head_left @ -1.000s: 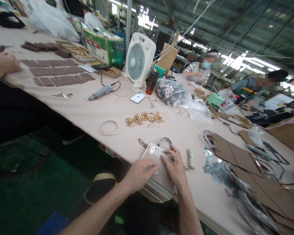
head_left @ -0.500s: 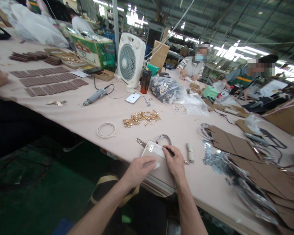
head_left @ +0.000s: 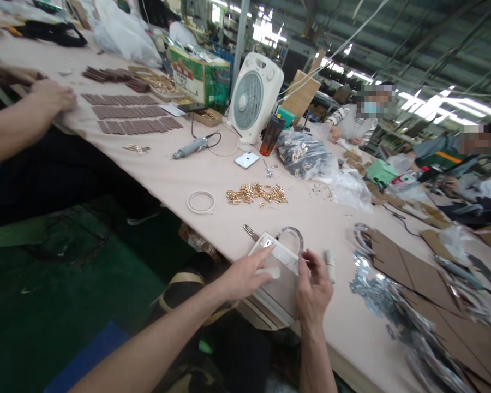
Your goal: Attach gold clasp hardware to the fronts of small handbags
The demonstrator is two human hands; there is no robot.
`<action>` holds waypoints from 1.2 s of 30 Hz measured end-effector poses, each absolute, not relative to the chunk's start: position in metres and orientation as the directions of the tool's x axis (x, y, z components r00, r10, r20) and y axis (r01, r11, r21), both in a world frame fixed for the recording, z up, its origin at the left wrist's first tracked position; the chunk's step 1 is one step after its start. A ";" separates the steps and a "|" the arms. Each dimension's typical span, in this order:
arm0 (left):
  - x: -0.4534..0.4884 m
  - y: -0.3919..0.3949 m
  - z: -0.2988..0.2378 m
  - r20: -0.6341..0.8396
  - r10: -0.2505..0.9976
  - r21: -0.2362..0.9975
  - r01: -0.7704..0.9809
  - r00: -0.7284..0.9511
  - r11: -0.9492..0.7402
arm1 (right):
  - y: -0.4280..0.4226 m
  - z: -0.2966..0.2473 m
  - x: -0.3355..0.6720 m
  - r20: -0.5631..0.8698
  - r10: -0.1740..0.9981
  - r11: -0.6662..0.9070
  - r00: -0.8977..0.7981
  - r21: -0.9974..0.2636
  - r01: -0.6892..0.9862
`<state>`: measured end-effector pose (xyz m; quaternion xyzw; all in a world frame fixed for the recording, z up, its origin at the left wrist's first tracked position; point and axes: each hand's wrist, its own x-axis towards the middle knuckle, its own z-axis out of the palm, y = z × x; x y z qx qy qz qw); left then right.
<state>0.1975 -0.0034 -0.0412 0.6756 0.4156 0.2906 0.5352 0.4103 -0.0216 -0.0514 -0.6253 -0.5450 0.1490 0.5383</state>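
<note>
Our flat beige bag (head_left: 276,295) seems light and rather stiff, best taken by its edge; our left hand (head_left: 245,278) lies open on it, and our right hand (head_left: 314,289) stays open just beside it, holding nothing.

1. Beige panel (head_left: 276,292), well in front of the box fan (head_left: 251,98): left hand (head_left: 245,275) covers part of it, right hand (head_left: 313,286) hides its right edge.
2. White label (head_left: 267,243) on that panel: print too small to read.
3. Gold fittings (head_left: 257,194), in front of the fan: single shapes too small to tell.
4. Plastic bag (head_left: 303,155), right of the fan: small contents unclear.
5. Printed carton (head_left: 198,73), left of the fan: lettering unreadable.
6. Forearm (head_left: 8,123), far left of the fan: cut off by left edge.
7. Cardboard sheets (head_left: 445,295), right of the fan: cut off by right edge.
</note>
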 end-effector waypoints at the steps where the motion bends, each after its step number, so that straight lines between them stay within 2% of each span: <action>1: 0.196 -0.003 -0.040 -0.059 0.865 0.961 0.262 0.498 -0.085 | -0.027 -0.047 0.410 0.396 0.874 0.206 0.283 -0.828 0.522; 5: 0.195 -0.002 -0.038 -0.025 0.841 0.954 0.265 0.541 -0.142 | -0.037 -0.026 0.404 0.311 0.942 0.327 -0.128 -0.752 0.572; 9: 0.195 -0.002 -0.040 0.040 0.833 0.947 0.245 0.552 -0.208 | -0.035 -0.016 0.399 0.246 0.932 0.361 -0.265 -0.682 0.636; 14: 0.193 -0.003 -0.038 0.014 0.811 0.951 0.243 0.585 -0.192 | -0.035 -0.015 0.398 0.182 0.946 0.321 -0.270 -0.659 0.681; 19: 0.193 -0.001 -0.037 -0.007 0.822 0.934 0.297 0.569 -0.198 | -0.039 -0.016 0.400 0.133 0.970 0.235 -0.202 -0.707 0.667; 25: 0.196 0.002 -0.040 -0.001 0.802 0.938 0.279 0.597 -0.207 | -0.042 -0.019 0.404 0.142 0.974 0.225 -0.176 -0.702 0.676; 31: 0.194 0.002 -0.042 -0.037 0.812 0.977 0.193 0.582 -0.094 | -0.045 -0.021 0.397 0.161 0.976 0.217 -0.146 -0.727 0.652; 36: 0.195 0.000 -0.044 -0.123 0.854 0.987 0.152 0.506 0.052 | -0.045 -0.029 0.384 0.269 0.957 0.276 -0.107 -0.736 0.618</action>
